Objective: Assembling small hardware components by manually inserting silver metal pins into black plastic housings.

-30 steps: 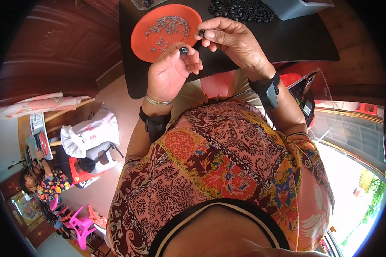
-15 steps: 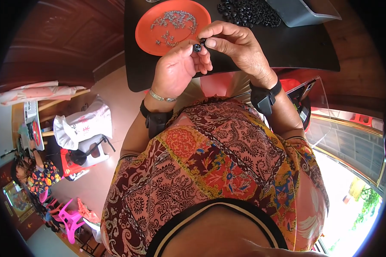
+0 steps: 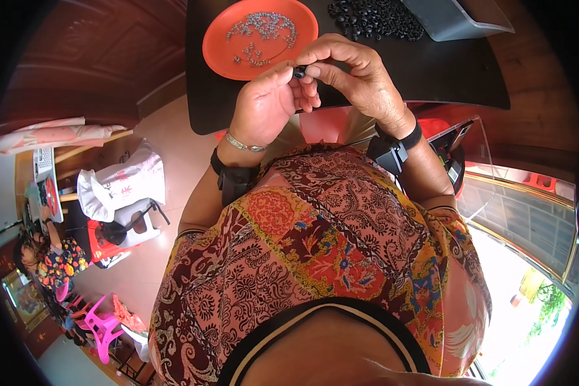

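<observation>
Above the near edge of the black table [image 3: 444, 80], my two hands meet at the fingertips. My left hand [image 3: 264, 106], palm turned up, pinches a small round black plastic piece [image 3: 299, 72] between thumb and fingers. The thumb and index finger of my right hand [image 3: 360, 77] close on the same piece from the right side. Fingertips cover part of it, so its exact kind does not show. Just beyond my left hand lies an orange plate [image 3: 215, 48] with many tiny silvery metal parts [image 3: 264, 27] scattered on it.
Many loose black pieces [image 3: 373, 19] are heaped on the table beyond my right hand, beside a grey plastic bin [image 3: 457, 19]. A clear-sided box [image 3: 479, 161] stands by my right forearm. Off to the left are a white sack [image 3: 125, 183], a pink stool [image 3: 103, 325] and another person [image 3: 61, 260].
Two black pieces that showed slightly apart at my fingertips now sit together as one. My right fingertips have come closer to my left thumb.
</observation>
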Tool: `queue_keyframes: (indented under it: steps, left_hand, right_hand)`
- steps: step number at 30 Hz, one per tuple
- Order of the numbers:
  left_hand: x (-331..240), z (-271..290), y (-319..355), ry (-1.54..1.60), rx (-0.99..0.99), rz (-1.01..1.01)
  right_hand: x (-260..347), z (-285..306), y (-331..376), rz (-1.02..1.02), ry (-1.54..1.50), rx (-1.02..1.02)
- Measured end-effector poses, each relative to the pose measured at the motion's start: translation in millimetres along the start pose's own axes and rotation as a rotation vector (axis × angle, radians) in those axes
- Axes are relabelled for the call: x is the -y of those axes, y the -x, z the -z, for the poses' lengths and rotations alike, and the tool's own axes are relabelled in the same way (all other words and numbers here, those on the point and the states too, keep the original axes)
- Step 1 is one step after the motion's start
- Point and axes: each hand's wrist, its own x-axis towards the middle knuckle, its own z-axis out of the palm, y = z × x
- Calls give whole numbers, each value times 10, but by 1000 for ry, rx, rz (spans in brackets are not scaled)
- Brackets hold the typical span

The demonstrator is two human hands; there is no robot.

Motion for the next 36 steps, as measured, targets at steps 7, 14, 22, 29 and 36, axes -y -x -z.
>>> queue_keyframes:
  steps: [7, 14, 22, 29, 36]
  left_hand:
    - [26, -57, 3, 45, -61, -7]
    - [46, -149, -28, 147, -85, -55]
    - [45, -206, -40, 106, -115, -75]
    - [55, -217, -50, 105, -108, -78]
    - [59, -275, -65, 118, -200, -93]
  right_hand:
    - [14, 4, 6, 18, 116, 7]
    - [-83, -187, 84, 13, 136, -216]
    - [-125, -229, 98, 13, 87, -276]
    - [-129, -239, 98, 51, 224, -291]
    - [-150, -278, 54, 263, 603, -341]
